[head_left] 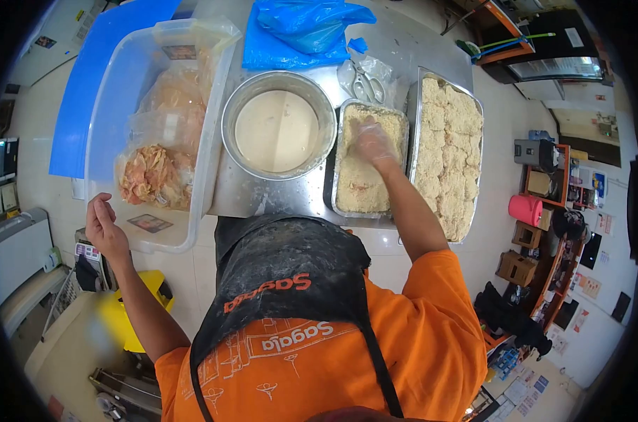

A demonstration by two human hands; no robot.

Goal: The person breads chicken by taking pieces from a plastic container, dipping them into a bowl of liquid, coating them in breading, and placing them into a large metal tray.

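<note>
My right hand (pixel 372 143), in a thin clear glove, presses down into a metal tray of breadcrumbs (pixel 347 200) in the middle of the steel counter; whether it grips a piece under the crumbs is hidden. My left hand (pixel 105 226) hangs off the counter's left side, empty, fingers loosely apart, just beside the near corner of a clear plastic tub (pixel 208 148). Inside the tub lies raw marinated chicken in a plastic bag (pixel 152 176). A round steel bowl of pale batter (pixel 277 129) stands between tub and crumb tray. To the right, a long tray (pixel 478 169) holds several breaded pieces (pixel 447 151).
Blue plastic bags (pixel 299 32) and scissors in a clear bag (pixel 366 83) lie at the counter's far side. A blue board (pixel 94 91) leans left of the tub. A yellow bin (pixel 132 320) stands on the floor at my left, shelves with boxes at right.
</note>
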